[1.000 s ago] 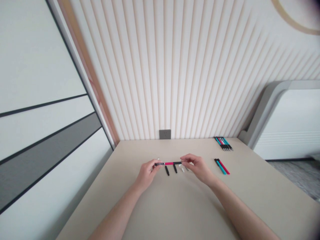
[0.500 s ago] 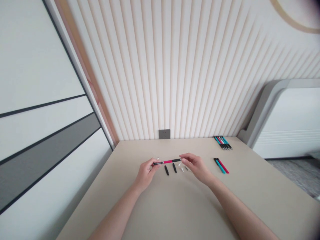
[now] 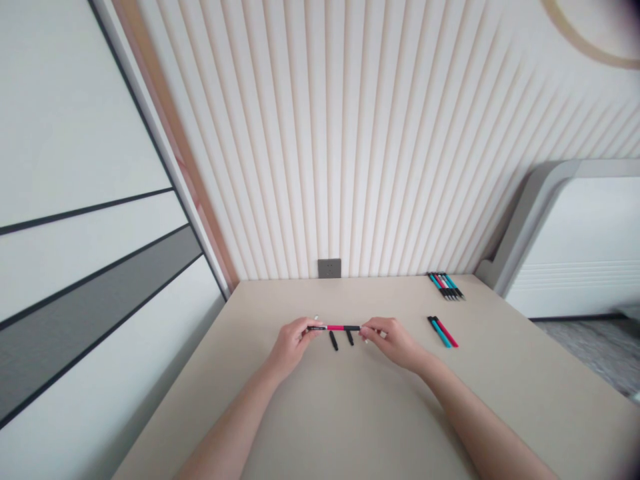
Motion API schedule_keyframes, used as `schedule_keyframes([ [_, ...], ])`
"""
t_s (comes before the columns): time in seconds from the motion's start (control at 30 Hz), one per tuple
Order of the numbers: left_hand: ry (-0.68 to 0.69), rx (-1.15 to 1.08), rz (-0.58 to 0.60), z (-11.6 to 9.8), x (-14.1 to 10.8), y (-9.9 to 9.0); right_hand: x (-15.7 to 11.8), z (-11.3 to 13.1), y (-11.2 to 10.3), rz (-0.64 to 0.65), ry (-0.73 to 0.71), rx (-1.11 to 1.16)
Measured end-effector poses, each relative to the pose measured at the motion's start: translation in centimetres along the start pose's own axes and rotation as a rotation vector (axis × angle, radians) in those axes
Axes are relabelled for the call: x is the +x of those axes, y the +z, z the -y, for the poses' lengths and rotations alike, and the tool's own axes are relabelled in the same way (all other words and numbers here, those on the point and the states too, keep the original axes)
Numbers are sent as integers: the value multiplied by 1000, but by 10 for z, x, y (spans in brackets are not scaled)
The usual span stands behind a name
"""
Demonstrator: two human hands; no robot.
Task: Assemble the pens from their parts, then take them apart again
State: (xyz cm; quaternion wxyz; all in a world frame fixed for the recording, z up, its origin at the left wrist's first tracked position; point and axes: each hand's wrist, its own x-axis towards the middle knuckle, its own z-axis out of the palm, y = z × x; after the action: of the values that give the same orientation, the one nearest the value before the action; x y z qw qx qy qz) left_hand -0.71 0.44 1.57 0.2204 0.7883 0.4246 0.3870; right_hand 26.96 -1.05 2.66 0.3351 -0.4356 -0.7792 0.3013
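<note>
A pen (image 3: pixel 335 328) with a pink-red barrel and black ends is held level above the table between my two hands. My left hand (image 3: pixel 293 340) pinches its black clip end. At the other end, the fingers of my right hand (image 3: pixel 393 339) close on the tip beside the black grip; the tip itself is hidden by them. Below the pen lie two short black grip pieces, the left one (image 3: pixel 334 341) fully in sight and the right one (image 3: pixel 350 338) partly covered by the pen. Small pale parts near my right fingers are mostly hidden.
To the right, a turquoise barrel (image 3: pixel 440 333) and a red barrel (image 3: pixel 447 332) lie side by side on the table (image 3: pixel 340 413). Several assembled pens (image 3: pixel 446 286) form a row at the back right. A dark socket (image 3: pixel 329 268) is set in the ribbed wall.
My right hand has shifted slightly down and its fingers have closed in on the pen's tip. The pen's right end has dropped, so it now lies nearly level. My left hand keeps its hold.
</note>
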Motion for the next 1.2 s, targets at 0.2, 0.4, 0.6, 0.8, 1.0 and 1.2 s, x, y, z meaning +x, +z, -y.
schedule_keyframes([
  [0.2, -6, -33, -15, -4, -1, 1, 0, -3, 6, -10, 91, 67],
  [0.4, -22, -37, -30, -5, -1, 2, 0, 4, 2, -121, 28, 35],
  [0.6, -14, -30, -19, -4, -1, 3, 0, 0, 6, -117, 7, -48],
  [0.8, -11, -11, -16, -2, -1, 2, 1, -2, 7, -149, -92, -119],
  [1.0, 28, 11, -16, 0, -1, 3, -1, 0, 6, -23, -90, -74],
  [1.2, 22, 4, -95, -1, 0, 1, 1, 2, 5, -88, -104, -78],
])
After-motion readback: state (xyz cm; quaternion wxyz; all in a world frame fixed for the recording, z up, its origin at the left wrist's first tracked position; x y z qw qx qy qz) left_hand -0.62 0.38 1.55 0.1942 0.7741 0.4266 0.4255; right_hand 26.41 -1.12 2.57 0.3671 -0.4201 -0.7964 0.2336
